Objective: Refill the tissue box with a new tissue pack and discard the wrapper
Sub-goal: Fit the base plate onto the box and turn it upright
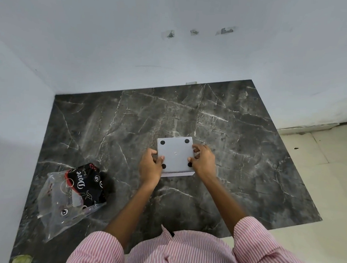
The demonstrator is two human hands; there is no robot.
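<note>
- Four black round feet sit at the corners of the tissue box [175, 152], whose pale grey underside faces up at me, near the middle of the dark marbled counter [239, 135].
- Along the near edge of the box a thin white strip shows just under the grey panel; I cannot tell what it belongs to.
- My left hand [149, 166] is clamped on the box's left edge, thumb lying on the grey panel close to the near-left foot, fingers curled around the side.
- My right hand [204, 160] is clamped on the right edge, fingertips pressed on the panel beside the near-right foot.
- My sleeves [263, 244] are striped pink and white, rolled up so the forearms are bare.
- Well apart to my left, the wrapper [71, 198] lies crumpled on the counter: clear plastic with a black printed part reading "Dove".
- Behind and to the left of the counter rise plain white walls [113, 36]; to the right lies a pale tiled floor [318, 170].
</note>
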